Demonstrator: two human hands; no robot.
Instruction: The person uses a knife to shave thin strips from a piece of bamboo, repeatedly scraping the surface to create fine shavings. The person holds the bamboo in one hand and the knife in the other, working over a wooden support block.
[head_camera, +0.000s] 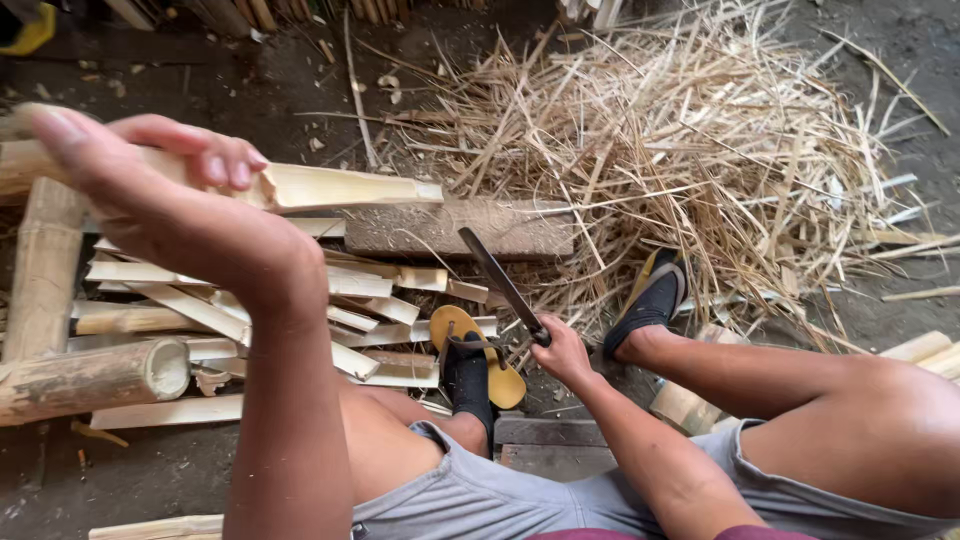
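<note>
Bamboo slat (330, 187) lay gripped in my left hand (150, 200), its long axis level, split end pointing right toward the straw pile (690, 150). It looked light, stiff and splintery; I judged mid-length the safest hold. My right hand (562, 352) clenched a blade (495, 278) angled up-left, below the slat.

The dark dirt floor (250, 90) carries a pile of split bamboo slats (300, 320), a flat wooden block (460, 228), round bamboo poles (95, 378) and a heap of pale shavings (700, 150).
</note>
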